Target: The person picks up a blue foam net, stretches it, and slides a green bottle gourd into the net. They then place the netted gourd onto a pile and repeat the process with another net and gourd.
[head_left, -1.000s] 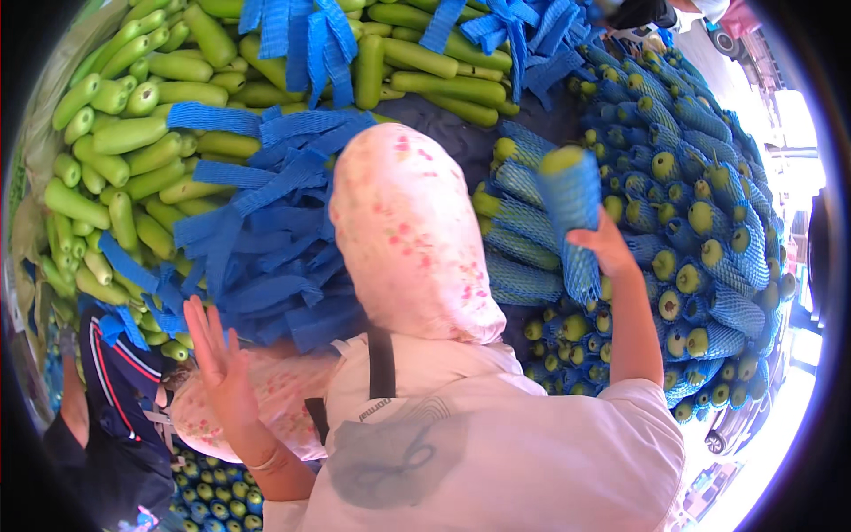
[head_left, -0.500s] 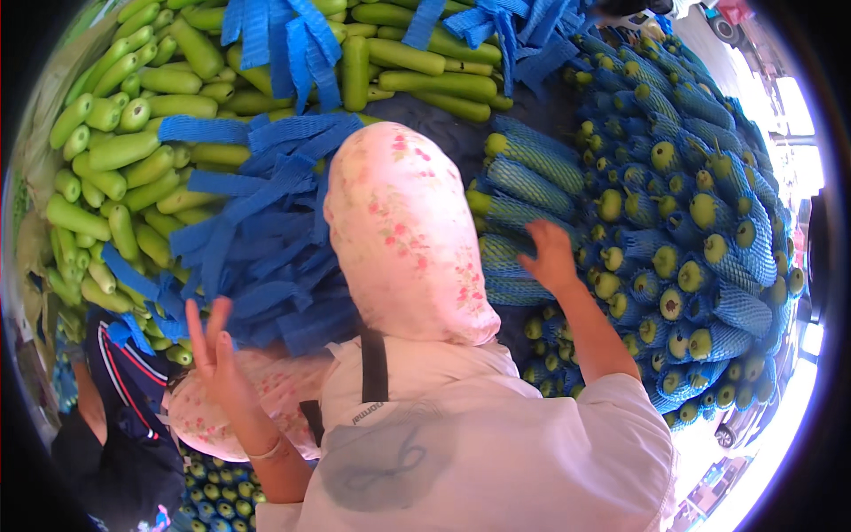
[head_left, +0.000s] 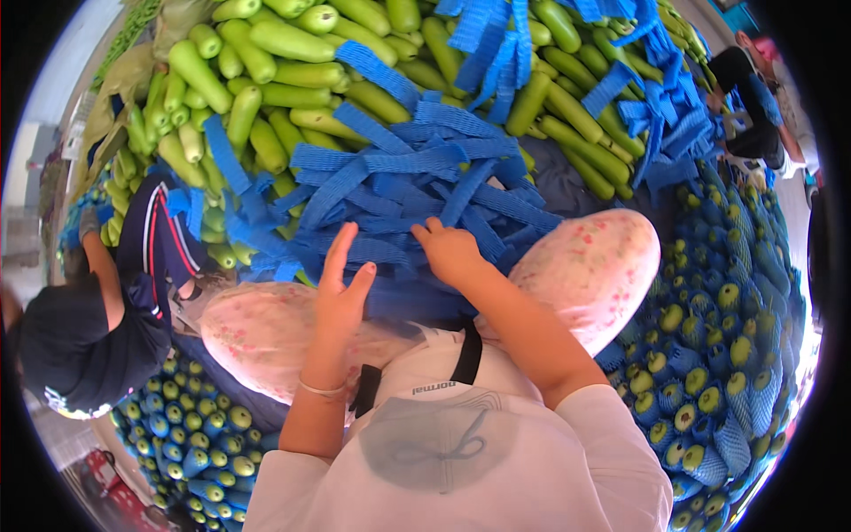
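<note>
Head view: two hands (head_left: 342, 291) (head_left: 456, 255) at one blue sleeve heap (head_left: 412, 161)

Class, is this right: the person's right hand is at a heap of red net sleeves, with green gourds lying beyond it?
The colour is wrong: the head view shows the net sleeves are blue. The right hand and green gourds are as stated.

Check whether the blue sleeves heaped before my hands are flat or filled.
Flat: the blue sleeves lie as thin strips across one another, with no bulge showing.
</note>
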`<state>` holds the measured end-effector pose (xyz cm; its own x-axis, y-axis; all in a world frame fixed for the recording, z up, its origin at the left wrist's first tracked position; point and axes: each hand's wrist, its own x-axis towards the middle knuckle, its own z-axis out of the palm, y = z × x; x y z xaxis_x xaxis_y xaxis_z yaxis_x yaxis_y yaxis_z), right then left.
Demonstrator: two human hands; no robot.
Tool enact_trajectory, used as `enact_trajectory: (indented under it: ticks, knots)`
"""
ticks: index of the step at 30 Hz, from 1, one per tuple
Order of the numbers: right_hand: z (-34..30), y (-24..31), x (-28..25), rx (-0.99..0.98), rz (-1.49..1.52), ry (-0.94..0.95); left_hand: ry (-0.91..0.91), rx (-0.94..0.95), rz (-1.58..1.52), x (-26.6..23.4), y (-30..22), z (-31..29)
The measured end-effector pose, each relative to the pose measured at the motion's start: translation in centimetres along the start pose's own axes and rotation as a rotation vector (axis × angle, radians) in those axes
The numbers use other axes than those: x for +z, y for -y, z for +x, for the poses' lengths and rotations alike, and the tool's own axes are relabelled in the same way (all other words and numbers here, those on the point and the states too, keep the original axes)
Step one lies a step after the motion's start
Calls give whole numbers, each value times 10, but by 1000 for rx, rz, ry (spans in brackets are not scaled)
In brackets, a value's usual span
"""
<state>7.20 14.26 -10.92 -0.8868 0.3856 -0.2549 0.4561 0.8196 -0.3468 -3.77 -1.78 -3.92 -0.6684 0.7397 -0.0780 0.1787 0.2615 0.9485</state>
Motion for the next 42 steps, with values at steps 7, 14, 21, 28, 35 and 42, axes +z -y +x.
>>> enact_trajectory:
  ticks: [7,14,21,28,35,42]
  knots:
    - [20,-54,57,42,117,-277,76,-193,-335,-6,8,-7]
    - [-31,34,-95,-102,851,-25,160,-153,-333,11,-6,6]
    - [-33,39,-69,-268,1172,-236,259,-210,-569,19,-22,6]
    - [-36,40,-71,-63,1550,-131,156,-394,-1148,12,-24,-1]
    - [-42,18,-67,148,1412,-303,79,-304,-1098,-13,-13,-2]
    - [-30,49,-61,-338,806,-343,169,213,-537,0,-63,-2]
